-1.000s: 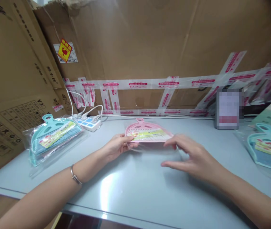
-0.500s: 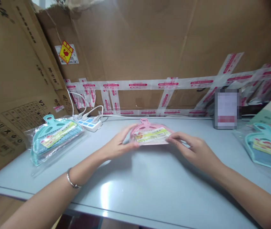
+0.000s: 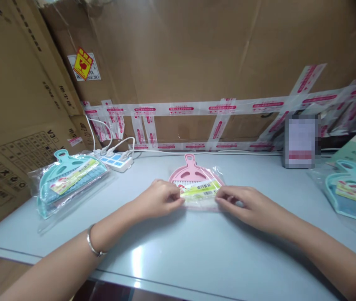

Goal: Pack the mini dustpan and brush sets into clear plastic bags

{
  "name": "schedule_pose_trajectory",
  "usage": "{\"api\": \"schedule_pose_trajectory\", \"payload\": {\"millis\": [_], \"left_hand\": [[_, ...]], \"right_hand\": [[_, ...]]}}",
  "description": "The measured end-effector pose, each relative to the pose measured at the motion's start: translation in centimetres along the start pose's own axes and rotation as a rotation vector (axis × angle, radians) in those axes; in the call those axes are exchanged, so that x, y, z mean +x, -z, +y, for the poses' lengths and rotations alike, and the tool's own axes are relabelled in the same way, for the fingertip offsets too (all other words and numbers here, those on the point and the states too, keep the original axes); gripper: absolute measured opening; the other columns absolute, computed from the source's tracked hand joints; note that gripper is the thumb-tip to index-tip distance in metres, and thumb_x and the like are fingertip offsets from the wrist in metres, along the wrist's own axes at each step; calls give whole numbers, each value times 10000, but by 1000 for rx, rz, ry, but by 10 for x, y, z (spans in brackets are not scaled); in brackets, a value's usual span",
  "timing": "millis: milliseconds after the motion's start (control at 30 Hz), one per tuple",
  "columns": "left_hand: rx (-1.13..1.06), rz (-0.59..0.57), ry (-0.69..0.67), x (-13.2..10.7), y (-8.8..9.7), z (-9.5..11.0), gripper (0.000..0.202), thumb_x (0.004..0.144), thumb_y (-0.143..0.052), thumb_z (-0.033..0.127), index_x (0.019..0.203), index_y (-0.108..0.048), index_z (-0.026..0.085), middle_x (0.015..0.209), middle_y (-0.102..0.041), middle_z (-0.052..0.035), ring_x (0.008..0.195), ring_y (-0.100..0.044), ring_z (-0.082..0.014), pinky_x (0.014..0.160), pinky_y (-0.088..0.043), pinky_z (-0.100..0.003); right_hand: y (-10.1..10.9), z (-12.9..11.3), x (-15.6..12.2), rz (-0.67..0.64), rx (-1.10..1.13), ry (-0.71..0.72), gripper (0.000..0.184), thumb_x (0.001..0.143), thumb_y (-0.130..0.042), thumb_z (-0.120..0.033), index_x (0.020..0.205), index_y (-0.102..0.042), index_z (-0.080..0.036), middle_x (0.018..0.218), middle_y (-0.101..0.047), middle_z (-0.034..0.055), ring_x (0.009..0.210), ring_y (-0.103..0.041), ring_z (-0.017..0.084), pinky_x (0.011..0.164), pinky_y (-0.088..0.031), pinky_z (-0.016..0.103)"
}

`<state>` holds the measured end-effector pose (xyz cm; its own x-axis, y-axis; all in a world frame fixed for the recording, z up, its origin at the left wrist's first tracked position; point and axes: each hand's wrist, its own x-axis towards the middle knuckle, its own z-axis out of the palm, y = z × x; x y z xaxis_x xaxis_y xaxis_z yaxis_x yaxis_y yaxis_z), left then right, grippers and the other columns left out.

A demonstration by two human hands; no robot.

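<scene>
We are pinching the bagged pink dustpan [image 3: 193, 172] at opposite sides, left hand [image 3: 162, 199] and right hand [image 3: 243, 203] angling inward; left of both, a carton [image 3: 30, 100] is reading "V3".

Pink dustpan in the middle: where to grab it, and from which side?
I'd pinch the neck of the looped handle from above and the far side: it looks slim and juts out beyond the pink dustpan's wide body, while the left hand and right hand occupy its near left and right.

head-worn view | faces forward, down | near desk [image 3: 203, 255], toward cardboard [image 3: 178, 50]
</scene>
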<state>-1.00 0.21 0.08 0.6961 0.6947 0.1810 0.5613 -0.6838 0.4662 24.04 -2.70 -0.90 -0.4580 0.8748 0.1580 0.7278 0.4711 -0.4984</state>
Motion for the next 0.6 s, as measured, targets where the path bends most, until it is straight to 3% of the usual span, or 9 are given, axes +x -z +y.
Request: {"api": "schedule_pose_trajectory", "payload": {"millis": [133,200,267,367,467,600], "left_hand": [[-45,134,142,4,-13,-5,114,816,-477,247,806,-571,183,730,-546,-16,643,-499,-133,635,-393,-260],[29,219,239,4,-15,-8,214,793,-511,280,980,-539,180,922,-536,-61,804,-532,-178,721,-417,-304],[133,253,350,4,-12,-10,338,760,-559,367,1024,-510,163,1024,-495,-100,924,-512,-236,784,-411,-362],[146,157,479,3,-7,-16,401,733,-541,548,849,-518,165,902,-508,-87,861,-503,-260,755,-399,-384],[46,73,502,4,-6,-22,380,772,-469,561,692,-453,190,791,-499,-49,778,-488,-222,712,-384,-350],[-286,184,516,6,-11,-24,299,823,-435,491,763,-396,200,711,-504,10,653,-485,-147,601,-383,-274]], "right_hand": [[-16,20,6,315,-171,-46,174,847,-457,-350,888,-563,-218,916,-602,74,872,-582,231,746,-479,377],[-21,30,7,335,-210,-105,250,836,-473,-407,976,-538,-210,965,-587,92,924,-579,254,756,-485,392],[-23,35,7,278,-209,-187,344,841,-454,-461,1040,-498,-184,943,-594,106,893,-595,262,710,-493,380],[-25,34,5,197,-163,-303,419,864,-400,-475,1116,-433,-143,886,-605,110,842,-615,264,682,-492,366],[-29,31,6,212,-85,-291,392,884,-367,-436,1143,-390,-143,842,-591,91,822,-618,256,706,-488,370],[-34,27,11,310,179,-254,426,882,-391,-471,1176,-310,-173,761,-542,28,699,-603,215,648,-500,355]]}}
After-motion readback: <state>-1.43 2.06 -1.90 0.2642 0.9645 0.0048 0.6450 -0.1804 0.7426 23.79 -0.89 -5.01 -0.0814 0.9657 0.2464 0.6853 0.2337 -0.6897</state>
